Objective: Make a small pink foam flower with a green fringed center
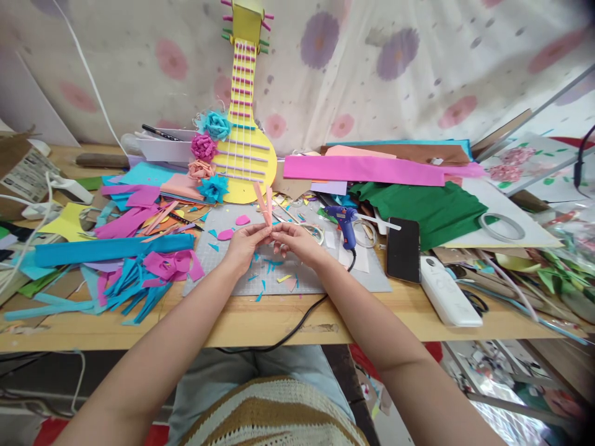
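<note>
No wording readable on the surface.
At the left, a cardboard box carries a pale printed label (dark lines of print, too blurred to read); right of the middle, the blue glue gun bears a small pale mark, too small to make out.

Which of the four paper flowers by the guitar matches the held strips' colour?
The peach flower, third from the top, matches the paper strips; the top flower and bottom flower are blue, the second flower magenta.

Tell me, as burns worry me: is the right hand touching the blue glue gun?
Apart. The head view shows a gap over the mat between the right hand and blue glue gun.
</note>
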`<control>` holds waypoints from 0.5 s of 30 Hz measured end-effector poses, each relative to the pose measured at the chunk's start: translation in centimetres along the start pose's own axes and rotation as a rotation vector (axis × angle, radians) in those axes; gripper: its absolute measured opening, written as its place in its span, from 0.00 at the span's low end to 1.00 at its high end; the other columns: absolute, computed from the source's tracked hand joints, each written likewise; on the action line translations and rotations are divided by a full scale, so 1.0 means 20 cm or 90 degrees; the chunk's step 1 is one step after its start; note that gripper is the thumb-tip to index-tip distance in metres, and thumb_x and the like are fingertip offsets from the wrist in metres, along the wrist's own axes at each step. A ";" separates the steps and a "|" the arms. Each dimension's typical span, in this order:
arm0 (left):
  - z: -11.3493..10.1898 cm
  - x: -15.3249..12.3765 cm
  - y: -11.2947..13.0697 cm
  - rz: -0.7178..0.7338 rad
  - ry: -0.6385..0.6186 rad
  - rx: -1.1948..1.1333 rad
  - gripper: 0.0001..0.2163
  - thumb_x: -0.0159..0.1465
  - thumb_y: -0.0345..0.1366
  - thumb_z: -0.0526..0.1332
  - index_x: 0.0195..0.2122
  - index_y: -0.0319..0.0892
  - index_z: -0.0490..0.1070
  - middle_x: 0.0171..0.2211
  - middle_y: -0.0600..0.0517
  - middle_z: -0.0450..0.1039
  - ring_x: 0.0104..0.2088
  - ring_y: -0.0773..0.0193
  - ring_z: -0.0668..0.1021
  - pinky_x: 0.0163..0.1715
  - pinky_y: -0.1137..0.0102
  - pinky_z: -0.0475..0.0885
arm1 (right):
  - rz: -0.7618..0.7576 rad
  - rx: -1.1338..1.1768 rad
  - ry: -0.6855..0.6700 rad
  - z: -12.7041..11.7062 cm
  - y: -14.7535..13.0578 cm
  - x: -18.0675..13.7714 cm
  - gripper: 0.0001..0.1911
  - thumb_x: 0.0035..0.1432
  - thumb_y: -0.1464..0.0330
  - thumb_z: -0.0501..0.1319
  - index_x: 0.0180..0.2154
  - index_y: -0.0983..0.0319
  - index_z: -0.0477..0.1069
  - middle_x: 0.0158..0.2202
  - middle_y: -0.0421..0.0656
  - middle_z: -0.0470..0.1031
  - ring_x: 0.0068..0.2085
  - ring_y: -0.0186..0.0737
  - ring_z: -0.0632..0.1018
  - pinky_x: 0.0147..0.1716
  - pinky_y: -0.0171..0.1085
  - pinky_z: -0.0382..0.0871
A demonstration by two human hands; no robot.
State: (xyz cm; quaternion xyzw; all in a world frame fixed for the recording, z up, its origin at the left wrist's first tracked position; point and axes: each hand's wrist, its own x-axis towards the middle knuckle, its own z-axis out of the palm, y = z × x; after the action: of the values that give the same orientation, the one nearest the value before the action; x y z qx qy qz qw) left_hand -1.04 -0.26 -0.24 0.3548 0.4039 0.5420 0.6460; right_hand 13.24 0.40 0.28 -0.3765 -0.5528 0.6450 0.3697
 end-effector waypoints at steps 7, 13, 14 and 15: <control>0.01 0.00 -0.03 0.026 0.043 0.011 0.15 0.39 0.40 0.71 0.26 0.38 0.73 0.25 0.53 0.74 0.23 0.70 0.73 0.28 0.73 0.68 | -0.012 -0.022 0.003 0.01 0.02 0.01 0.13 0.47 0.61 0.64 0.32 0.63 0.69 0.29 0.40 0.75 0.23 0.27 0.71 0.17 0.26 0.62; 0.00 0.00 -0.01 -0.007 -0.073 0.004 0.15 0.45 0.41 0.68 0.32 0.38 0.76 0.23 0.53 0.74 0.23 0.69 0.73 0.31 0.71 0.69 | 0.029 0.103 -0.038 -0.02 0.02 0.02 0.14 0.46 0.60 0.64 0.30 0.64 0.68 0.27 0.40 0.75 0.22 0.25 0.70 0.17 0.24 0.60; 0.01 -0.01 -0.01 -0.008 -0.065 0.013 0.15 0.44 0.39 0.69 0.33 0.38 0.76 0.23 0.53 0.74 0.24 0.69 0.74 0.31 0.70 0.69 | 0.038 0.109 -0.047 -0.03 0.02 0.02 0.14 0.46 0.60 0.64 0.30 0.64 0.68 0.26 0.40 0.75 0.22 0.25 0.70 0.16 0.24 0.60; 0.01 -0.01 0.00 -0.007 -0.056 0.020 0.15 0.44 0.38 0.69 0.32 0.38 0.76 0.24 0.53 0.74 0.24 0.68 0.74 0.32 0.70 0.70 | 0.046 0.108 -0.052 -0.03 0.02 0.01 0.14 0.47 0.60 0.64 0.30 0.64 0.68 0.26 0.40 0.74 0.22 0.25 0.70 0.16 0.24 0.60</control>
State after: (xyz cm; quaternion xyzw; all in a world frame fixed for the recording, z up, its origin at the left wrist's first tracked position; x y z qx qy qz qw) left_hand -0.89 -0.44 -0.20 0.3861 0.3855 0.5156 0.6606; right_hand 13.62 0.88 -0.14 -0.3366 -0.4969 0.7172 0.3541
